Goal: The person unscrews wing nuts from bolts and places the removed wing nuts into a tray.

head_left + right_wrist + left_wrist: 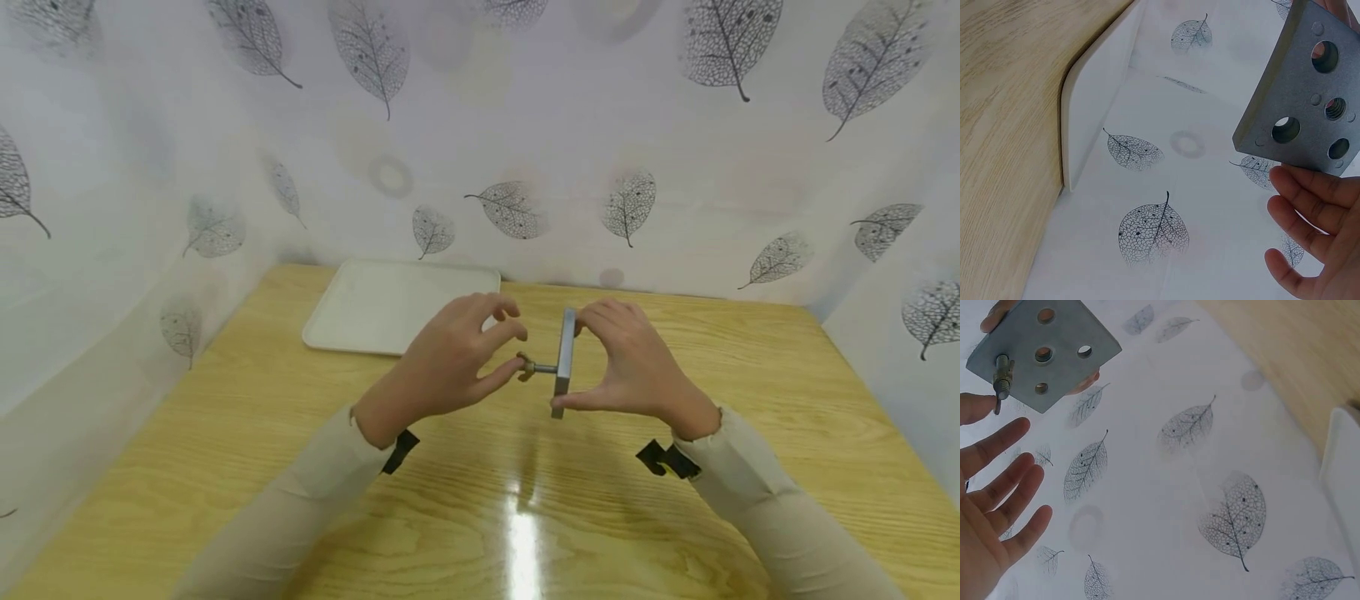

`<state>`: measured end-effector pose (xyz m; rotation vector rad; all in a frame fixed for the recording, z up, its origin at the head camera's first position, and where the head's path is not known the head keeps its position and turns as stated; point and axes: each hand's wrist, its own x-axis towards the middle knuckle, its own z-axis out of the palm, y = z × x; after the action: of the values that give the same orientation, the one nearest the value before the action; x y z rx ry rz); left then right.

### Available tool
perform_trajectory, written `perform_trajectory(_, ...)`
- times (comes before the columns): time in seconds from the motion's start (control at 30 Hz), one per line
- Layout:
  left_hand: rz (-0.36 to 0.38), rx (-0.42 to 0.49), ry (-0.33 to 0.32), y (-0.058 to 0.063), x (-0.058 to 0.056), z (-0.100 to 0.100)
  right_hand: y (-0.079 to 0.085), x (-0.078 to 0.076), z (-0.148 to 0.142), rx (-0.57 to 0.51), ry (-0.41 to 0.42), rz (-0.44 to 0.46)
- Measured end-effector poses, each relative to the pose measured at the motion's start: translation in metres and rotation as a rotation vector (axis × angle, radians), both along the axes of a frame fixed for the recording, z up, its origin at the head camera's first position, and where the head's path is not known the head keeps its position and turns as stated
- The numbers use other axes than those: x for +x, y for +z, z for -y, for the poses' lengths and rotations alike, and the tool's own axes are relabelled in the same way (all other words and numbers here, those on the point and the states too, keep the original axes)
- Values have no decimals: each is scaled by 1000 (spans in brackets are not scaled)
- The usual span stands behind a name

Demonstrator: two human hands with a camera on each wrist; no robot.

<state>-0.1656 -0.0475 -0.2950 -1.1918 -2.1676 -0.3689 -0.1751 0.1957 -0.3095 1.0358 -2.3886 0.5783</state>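
Observation:
A square grey metal plate with several round holes is held up on edge above the table. My right hand grips it between thumb and fingers at opposite edges. From its left face sticks a threaded bolt with a brassy wing nut on it. My left hand is beside the wing nut; in the left wrist view its thumb tip touches the wing nut while the other fingers are spread apart. The right wrist view shows the plate's other face, where one hole is threaded.
A white rectangular tray lies at the back left of the wooden table. A white curtain with a leaf print hangs behind the table and along its sides. Black straps or mounts sit at both wrists.

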Motion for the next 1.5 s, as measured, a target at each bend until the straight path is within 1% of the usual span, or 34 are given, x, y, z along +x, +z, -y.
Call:
perform_trajectory(0.17, 7, 7, 29, 1, 1, 0, 0, 1, 0, 0, -2, 8)
perform_trajectory(0.27, -1, 18, 29, 0, 2, 0, 0, 2, 1, 2, -6, 13)
perform_trajectory(0.43, -38, 47, -16, 1, 5, 1, 1, 2, 1, 5, -9, 13)
perform_trajectory(0.53, -46, 43, -52, 1, 7, 2, 1, 2, 0, 5, -9, 12)
perform_trajectory(0.63, -29, 25, -73, 1, 8, 4, 1, 2, 0, 3, -8, 10)
perform_trajectory(0.9, 50, -56, -83, -6, 7, 4, 2, 2, 1, 10, -13, 14)
perform_trajectory(1.03, 62, -68, -78, -9, 7, 3, 2, 3, 0, 13, -13, 18)
perform_trajectory(1.1, 49, -69, -72, -8, 6, 3, 2, 3, 0, 15, -12, 14)
perform_trajectory(1.3, 0, -39, -47, -1, 4, 2, 2, 3, 0, 12, -9, 7)
perform_trajectory(1.37, 2, -29, -40, 2, 3, 2, 2, 3, 0, 10, -9, 7)
perform_trajectory(1.5, 17, -21, -31, 2, 0, 1, 1, 3, 0, 6, -6, 10)
